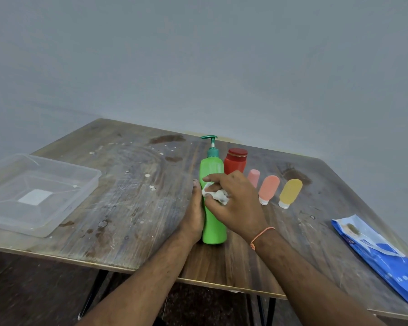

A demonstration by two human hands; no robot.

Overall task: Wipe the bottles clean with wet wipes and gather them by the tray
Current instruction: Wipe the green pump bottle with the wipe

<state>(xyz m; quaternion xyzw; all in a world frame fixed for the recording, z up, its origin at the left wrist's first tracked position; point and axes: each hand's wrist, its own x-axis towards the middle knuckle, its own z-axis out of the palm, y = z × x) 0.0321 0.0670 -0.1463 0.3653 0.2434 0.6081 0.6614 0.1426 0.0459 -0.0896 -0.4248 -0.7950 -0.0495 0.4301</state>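
Right hand (233,203) has a crumpled wet wipe (216,196) pinched in its fingers, pressed against the front of the green pump bottle (213,198). Left hand (194,212) lies flat along the bottle's left side, fingers straight, bracing it upright mid-bench (132,203). Just behind it sits a red jar (235,161), then a pink tube (253,177), a coral tube (267,189) and a yellow tube (289,192) lined up to the right. Clear plastic tray (33,191) is way off at the left edge, blue wipes pack (382,260) near right.
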